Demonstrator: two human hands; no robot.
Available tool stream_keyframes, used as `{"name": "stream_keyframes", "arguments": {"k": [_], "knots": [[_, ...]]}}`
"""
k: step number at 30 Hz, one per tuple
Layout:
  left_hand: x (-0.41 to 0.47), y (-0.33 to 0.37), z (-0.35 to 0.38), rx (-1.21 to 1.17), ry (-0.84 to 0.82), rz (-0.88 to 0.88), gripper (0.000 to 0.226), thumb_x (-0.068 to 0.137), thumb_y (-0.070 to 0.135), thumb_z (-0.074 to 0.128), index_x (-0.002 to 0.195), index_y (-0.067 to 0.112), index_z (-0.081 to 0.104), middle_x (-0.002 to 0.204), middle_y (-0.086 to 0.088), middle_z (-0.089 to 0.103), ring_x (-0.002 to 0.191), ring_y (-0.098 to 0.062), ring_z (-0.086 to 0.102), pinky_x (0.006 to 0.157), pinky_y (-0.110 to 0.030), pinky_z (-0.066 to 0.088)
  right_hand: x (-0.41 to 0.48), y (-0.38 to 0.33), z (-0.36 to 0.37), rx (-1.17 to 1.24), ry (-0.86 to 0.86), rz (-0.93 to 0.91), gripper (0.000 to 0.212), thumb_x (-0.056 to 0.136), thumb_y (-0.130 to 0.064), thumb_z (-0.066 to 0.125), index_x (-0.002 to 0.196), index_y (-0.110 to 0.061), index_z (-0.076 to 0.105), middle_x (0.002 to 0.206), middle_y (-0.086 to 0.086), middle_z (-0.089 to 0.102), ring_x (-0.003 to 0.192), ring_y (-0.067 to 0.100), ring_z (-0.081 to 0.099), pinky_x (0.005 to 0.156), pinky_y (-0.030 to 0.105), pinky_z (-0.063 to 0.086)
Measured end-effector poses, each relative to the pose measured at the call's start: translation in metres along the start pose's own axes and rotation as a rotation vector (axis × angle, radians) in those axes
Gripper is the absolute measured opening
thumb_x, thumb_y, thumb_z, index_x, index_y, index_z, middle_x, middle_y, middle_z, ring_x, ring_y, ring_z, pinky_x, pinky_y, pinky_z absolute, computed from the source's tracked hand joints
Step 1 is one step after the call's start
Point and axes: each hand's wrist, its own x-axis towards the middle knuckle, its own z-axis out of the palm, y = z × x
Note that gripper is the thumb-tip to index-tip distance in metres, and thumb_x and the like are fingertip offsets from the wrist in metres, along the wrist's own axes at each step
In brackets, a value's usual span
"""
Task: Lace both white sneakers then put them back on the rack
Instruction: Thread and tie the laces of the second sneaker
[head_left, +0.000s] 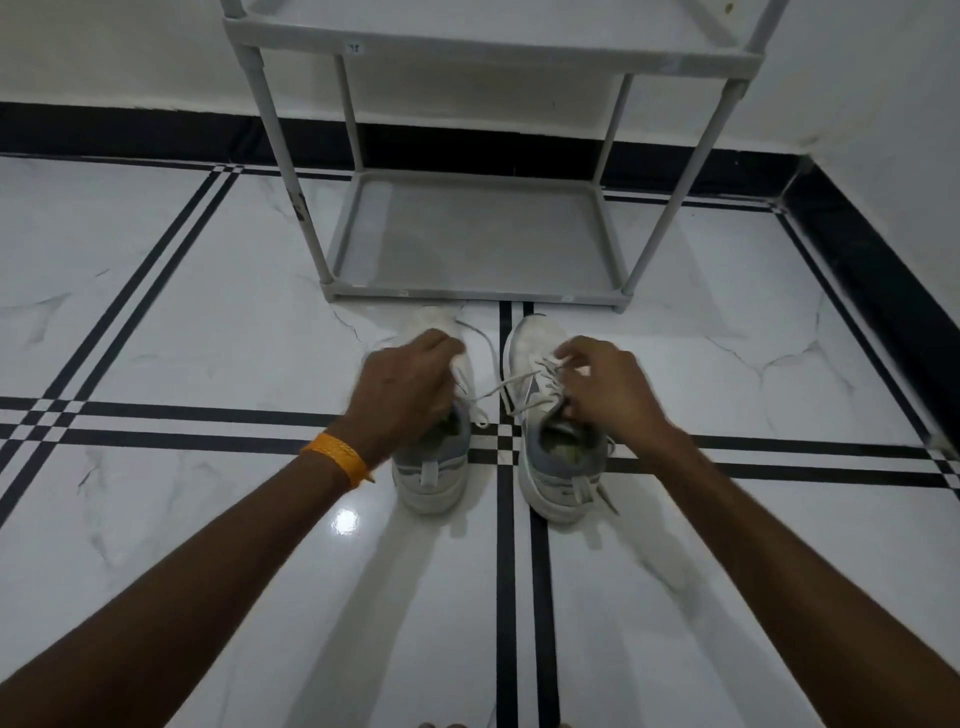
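- Left sneaker (434, 457): tongue and eyelets hidden under the left hand (402, 389); lacing cannot be told.
- Left hand fingertips: curled out of sight beyond the knuckles; what they pinch is unclear.
- Right hand (610, 387): fingers blurred over the right sneaker (556, 431); hold on the lace (501, 389) cannot be told.
- Lace: the end toward the left hand vanishes beneath it.
- Rack (478, 244): upper tiers cut off by the top edge, beyond both hands.
- Forearms: cut off at the bottom edge.
- Toes, bottom edge: barely showing.
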Motion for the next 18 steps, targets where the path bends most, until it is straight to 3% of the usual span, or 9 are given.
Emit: {"name": "stream_keyframes", "arguments": {"k": [3,6,10,14,16,18], "knots": [[0.013,0.046,0.028,-0.309,-0.129,-0.074,0.026,0.090,0.013,0.056,0.114,0.015,0.064,0.114,-0.004,0.067,0.096,-0.020,0.063,0.083,-0.036,0.053,0.002,0.028,-0.015,-0.030,-0.103,0.098,0.023,0.088,-0.011,0.061,0.111,-0.013,0.069,0.109,0.004,0.070,0.076,0.025,0.071,0.079,0.042,0.059],[0.024,0.069,0.054,-0.381,-0.271,-0.116,0.024,0.090,0.010,0.054,0.110,0.007,0.066,0.110,-0.012,0.067,0.101,-0.028,0.062,0.087,-0.041,0.051,-0.001,0.034,-0.006,-0.104,-0.124,0.066,0.020,0.091,-0.009,0.056,0.101,-0.009,0.073,0.097,0.008,0.073,0.066,0.023,0.068,0.070,0.034,0.057],[0.035,0.075,0.063,-0.350,-0.324,-0.207,0.010,0.090,0.011,0.056,0.095,0.006,0.063,0.100,-0.013,0.065,0.092,-0.028,0.061,0.081,-0.041,0.051,0.003,0.036,-0.006,-0.065,-0.097,0.086,0.013,0.089,-0.008,0.058,0.085,-0.004,0.070,0.085,0.011,0.072,0.067,0.021,0.065,0.067,0.036,0.057],[0.031,0.075,0.062,-0.434,-0.325,-0.229,0.007,0.093,0.013,0.050,0.095,0.006,0.050,0.090,-0.013,0.063,0.080,-0.029,0.059,0.070,-0.041,0.048,-0.001,0.044,0.001,0.025,-0.100,0.157,0.014,0.091,-0.011,0.053,0.087,-0.008,0.066,0.085,0.001,0.065,0.078,0.017,0.059,0.063,0.025,0.044],[0.030,0.075,0.060,-0.580,-0.327,-0.360,0.014,0.094,0.018,0.048,0.095,0.004,0.052,0.086,-0.013,0.064,0.074,-0.026,0.058,0.065,-0.037,0.047,-0.005,0.048,0.002,0.182,-0.051,0.243,0.007,0.083,-0.015,0.066,0.078,-0.010,0.066,0.079,0.003,0.067,0.075,0.019,0.062,0.063,0.029,0.049],[0.031,0.073,0.059,-0.684,-0.331,-0.441,0.019,0.086,0.023,0.059,0.082,0.005,0.057,0.077,-0.009,0.061,0.069,-0.021,0.055,0.062,-0.035,0.047,-0.006,0.049,-0.001,0.290,0.013,0.298,0.021,0.070,-0.016,0.083,0.067,-0.011,0.063,0.069,0.004,0.067,0.063,0.017,0.062,0.057,0.029,0.051]]}}
